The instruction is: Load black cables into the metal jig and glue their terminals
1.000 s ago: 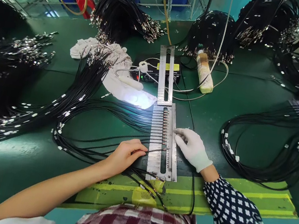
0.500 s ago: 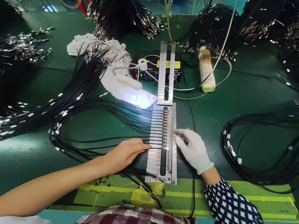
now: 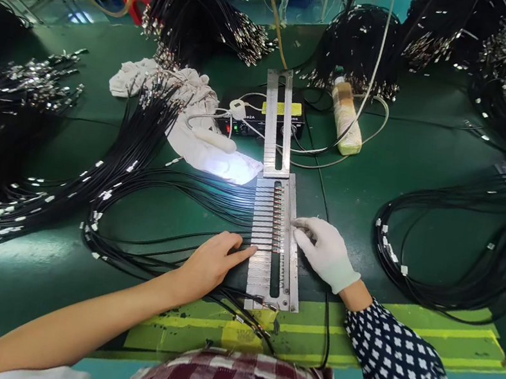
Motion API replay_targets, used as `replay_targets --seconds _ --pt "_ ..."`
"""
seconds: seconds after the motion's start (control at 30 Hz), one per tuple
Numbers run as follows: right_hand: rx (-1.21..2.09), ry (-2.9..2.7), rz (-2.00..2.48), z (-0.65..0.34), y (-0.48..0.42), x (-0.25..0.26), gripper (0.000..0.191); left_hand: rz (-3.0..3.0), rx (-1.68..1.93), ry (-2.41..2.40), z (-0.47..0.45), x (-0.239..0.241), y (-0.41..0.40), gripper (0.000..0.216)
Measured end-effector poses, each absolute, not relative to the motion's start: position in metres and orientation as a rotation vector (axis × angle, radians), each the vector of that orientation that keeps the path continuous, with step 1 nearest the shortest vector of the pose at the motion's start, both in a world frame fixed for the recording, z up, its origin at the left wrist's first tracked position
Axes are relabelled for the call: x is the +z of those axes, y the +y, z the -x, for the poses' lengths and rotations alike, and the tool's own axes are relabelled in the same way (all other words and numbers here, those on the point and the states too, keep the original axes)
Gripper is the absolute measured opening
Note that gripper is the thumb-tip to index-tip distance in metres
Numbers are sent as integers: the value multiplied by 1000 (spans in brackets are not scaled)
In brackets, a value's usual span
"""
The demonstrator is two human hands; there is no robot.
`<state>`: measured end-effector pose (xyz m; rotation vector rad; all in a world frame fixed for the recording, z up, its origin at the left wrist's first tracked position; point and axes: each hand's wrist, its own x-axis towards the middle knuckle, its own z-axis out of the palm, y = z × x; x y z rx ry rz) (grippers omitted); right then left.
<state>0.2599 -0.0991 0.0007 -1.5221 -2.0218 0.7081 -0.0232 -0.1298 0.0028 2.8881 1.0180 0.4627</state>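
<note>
A slotted metal fixture (image 3: pixel 291 273) lies in front of me on the green bench, with several thin black cables (image 3: pixel 213 190) laid side by side in its grooves. My bare left hand (image 3: pixel 211 263) rests at the fixture's left edge, fingers stretched flat over a cable end and pressing it into a groove. My right hand (image 3: pixel 326 252), in a white glove, lies on the fixture's right rail with its fingertips against the row of metal connector tips (image 3: pixel 278 220). More loose cable ends (image 3: pixel 251 325) lie just below the fixture.
Big bundles of black cables (image 3: pixel 15 174) cover the left and far side, and a coil (image 3: pixel 457 252) lies right. Behind the fixture are a second metal strip (image 3: pixel 275 121), a black control box (image 3: pixel 249 125), a lit white lamp (image 3: pixel 215 141), rags (image 3: pixel 164 79) and a bottle (image 3: pixel 347 116).
My left hand has opened from a pinch on a cable end to flat fingers pressing it onto the fixture. My right hand has barely moved.
</note>
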Motion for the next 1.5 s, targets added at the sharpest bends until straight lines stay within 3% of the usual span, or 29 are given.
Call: replay_targets --seconds 0.27,0.53,0.7,0.9,1.27,1.5 --pt "665 -2007 1496 -260 -97 -4 22 -2856 306 1097 23 10 -134 39" --pt "660 -1993 1468 -261 -99 -4 23 -2265 259 899 28 38 -162 7" --pt "667 -1973 1469 -261 -98 -5 22 -2195 627 1089 28 23 -152 16" --pt "661 -1985 1471 -260 -98 -4 21 -2501 551 1024 22 9 -135 32" --pt "661 -1993 1500 -260 -97 -3 21 -2644 535 921 15 10 -130 35" --pt "682 -2000 1513 -259 -97 1 21 -2532 660 866 14 3 -127 24"
